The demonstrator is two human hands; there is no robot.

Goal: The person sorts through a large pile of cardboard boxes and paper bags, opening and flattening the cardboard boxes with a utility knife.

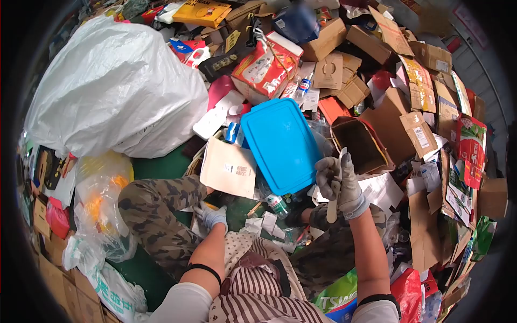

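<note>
My right hand [349, 191], in a grey-and-white work glove, is raised beside the blue plastic lid [281, 145]. Its fingers are closed round a slim tool with a pale, flat handle [333, 203]; the exact kind is unclear. Low by my camouflage-covered left leg, my gloved left hand [211, 216] has its fingers stretched out over small scraps. Just above it rests a cream-coloured bag [228, 168] with printing. A clear plastic bottle [277, 205] lies between my legs, below the lid. Right of the lid, an opened cardboard box [362, 146] shows its dark inside.
A large white sack [116, 89] bulges at the upper left. Flattened cardboard [423, 220] and boxes pile up on the right. A red carton [266, 67] stands beyond the lid. Clear plastic bags [102, 202] lie left of my leg.
</note>
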